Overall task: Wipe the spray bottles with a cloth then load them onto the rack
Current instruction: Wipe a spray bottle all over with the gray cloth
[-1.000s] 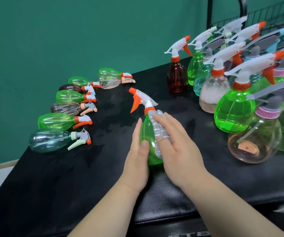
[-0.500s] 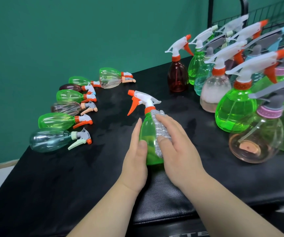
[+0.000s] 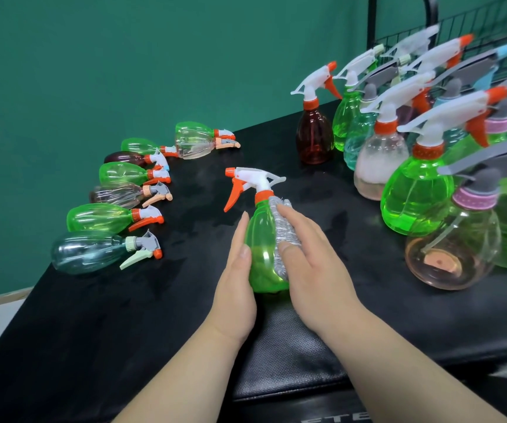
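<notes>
Left hand [image 3: 237, 288] grips upright green bottle [image 3: 261, 239] on counter [image 3: 124, 331]. Right hand [image 3: 316, 270] holds grey cloth [image 3: 282, 227] against it.

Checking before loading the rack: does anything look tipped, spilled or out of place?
A row of spray bottles lies sideways along the black table's left edge, while the bottles at right stand upright. No clear spill shows.

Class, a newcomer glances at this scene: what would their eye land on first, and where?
First, the green spray bottle in the middle of the black table, gripped by the left hand while the right hand holds a grey cloth against it. Next, the crowd of standing bottles on the right, and the row of bottles lying on their sides on the left.
</notes>
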